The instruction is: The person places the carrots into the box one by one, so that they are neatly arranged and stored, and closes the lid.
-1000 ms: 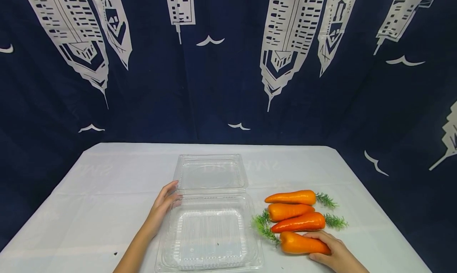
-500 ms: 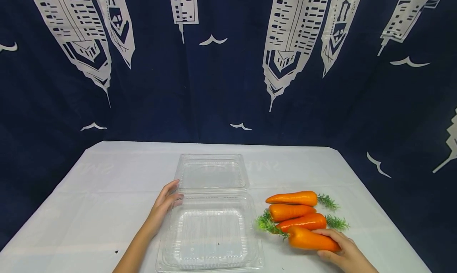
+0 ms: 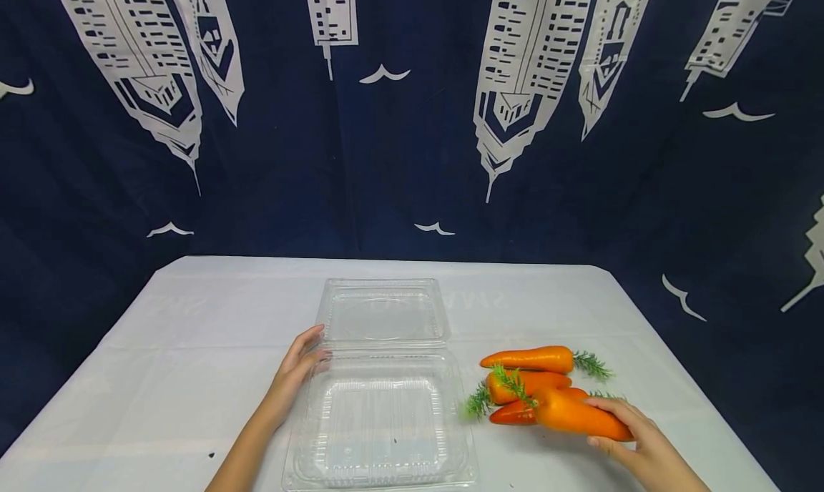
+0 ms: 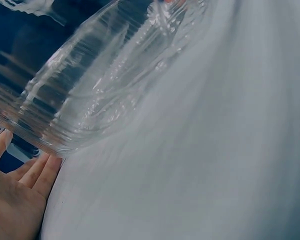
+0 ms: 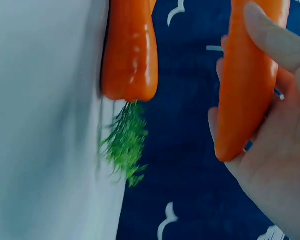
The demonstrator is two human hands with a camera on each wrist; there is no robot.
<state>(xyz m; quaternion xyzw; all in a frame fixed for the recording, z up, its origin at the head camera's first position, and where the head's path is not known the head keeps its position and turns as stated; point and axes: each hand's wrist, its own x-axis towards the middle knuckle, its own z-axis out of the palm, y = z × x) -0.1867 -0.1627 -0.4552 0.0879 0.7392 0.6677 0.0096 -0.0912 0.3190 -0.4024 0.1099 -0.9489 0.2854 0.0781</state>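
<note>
Carrot [image 3: 573,414] of bright orange, thick at the crown and leafy green on top, is held just above the table by the right hand [image 3: 644,447]. The grip is narrow and firm-looking: the thumb lies along one side, the fingers curl behind the other, and the tapering tip sits toward the palm. Its green top [image 3: 511,385] points away to the left, overlapping the second carrot [image 3: 534,381] in the head view.

Beneath and behind it are three others in a loose stack of rows. The farthest carrot [image 3: 531,358] has its tip to the left and its fronds to the right; the second is turned the opposite way. A redder carrot [image 3: 513,414] (mostly hidden by the one in hand) shows its tip at the left.

To the left of these, well apart from the held carrot, a clear plastic clamshell box lies unfolded, its ribbed base [image 3: 380,420] nearer the person and its lid [image 3: 386,313] flat beyond. The left hand [image 3: 290,377] touches the box's left edge near the hinge, fingers fairly straight and apart; whether the thumb presses the rim is hard to tell.

All this is on a white-covered table [image 3: 174,377], before a navy cloth [image 3: 386,149] printed with white towers [image 3: 528,63], spires downward.
</note>
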